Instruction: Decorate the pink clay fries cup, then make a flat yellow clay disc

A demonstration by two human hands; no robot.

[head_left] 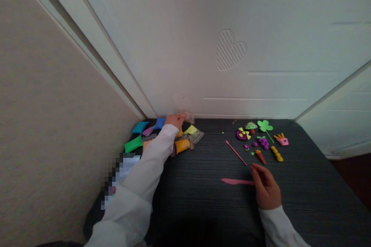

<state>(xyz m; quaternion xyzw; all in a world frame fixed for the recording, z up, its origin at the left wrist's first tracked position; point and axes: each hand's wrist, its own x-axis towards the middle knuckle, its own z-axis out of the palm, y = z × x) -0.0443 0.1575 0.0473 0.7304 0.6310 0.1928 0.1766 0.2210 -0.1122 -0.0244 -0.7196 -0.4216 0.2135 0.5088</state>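
Observation:
My left hand (pixel 174 119) reaches to the back edge of the table, its fingers closed on a clear plastic bag (pixel 190 118) against the white panel. Around it lie clay packets: blue (pixel 160 123), orange (pixel 182 146), and pale yellow (pixel 191 129). My right hand (pixel 268 188) rests low at the right, thumb and fingers drawn together. Whatever those fingertips hold is too small to make out. A pink plastic knife (pixel 234 181) lies flat, its handle end meeting that hand. Beyond it is a thin pink stick tool (pixel 236 153).
Small clay figures stand at the back right: a green clover (pixel 264 126), a mushroom (pixel 251 126), purple grapes (pixel 264 143), a carrot-like piece (pixel 260 157) and a pink fries box (pixel 283 140). Green (pixel 133 144) and teal (pixel 140 127) packets sit left. A white panel closes off the back.

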